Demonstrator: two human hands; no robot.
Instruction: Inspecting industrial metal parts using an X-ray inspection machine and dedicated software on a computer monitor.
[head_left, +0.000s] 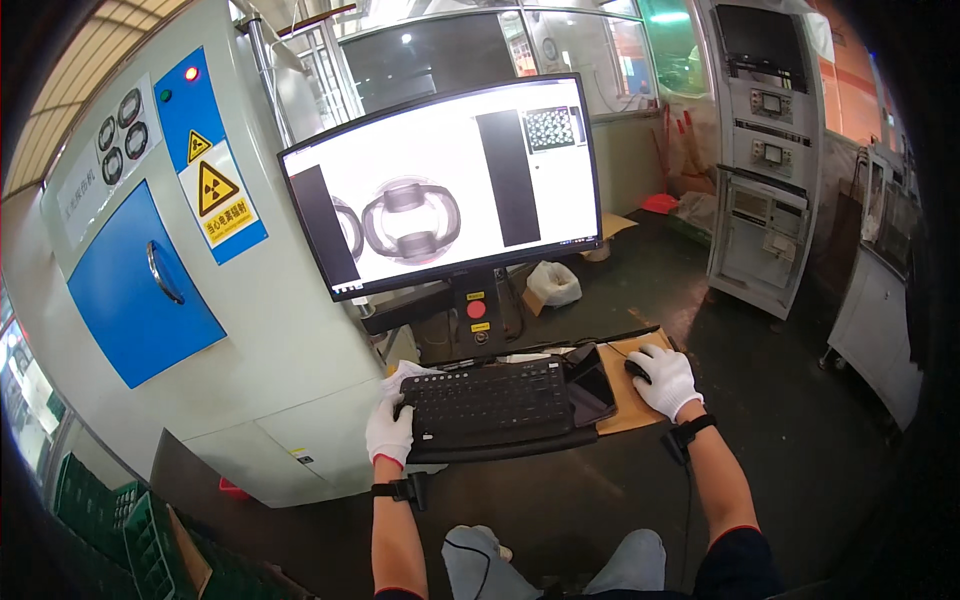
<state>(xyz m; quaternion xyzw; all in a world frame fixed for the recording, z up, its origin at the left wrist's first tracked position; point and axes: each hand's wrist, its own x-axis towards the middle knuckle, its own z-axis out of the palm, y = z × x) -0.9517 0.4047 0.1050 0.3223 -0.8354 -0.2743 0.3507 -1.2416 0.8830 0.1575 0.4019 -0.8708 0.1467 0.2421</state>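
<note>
My left hand (388, 434), in a white glove, curls at the left end of a black keyboard (490, 402). Between its thumb and fingers a small dark part shows, too hidden to name. My right hand (666, 380), also gloved, is closed over a black computer mouse (637, 372) on a brown cardboard sheet (632, 412). A dark flat device with a glossy screen (591, 384) lies between keyboard and mouse. Above them, a wide monitor (440, 180) shows a grey X-ray-like picture of a ring-shaped part and a small inset.
A pale machine cabinet (300, 400) with a blue door (145, 285) and radiation signs stands left. Below the monitor sits a red button (476, 310). Green crates (150, 540) are at lower left, a white bag (555, 284) behind, an equipment rack (760, 200) at right.
</note>
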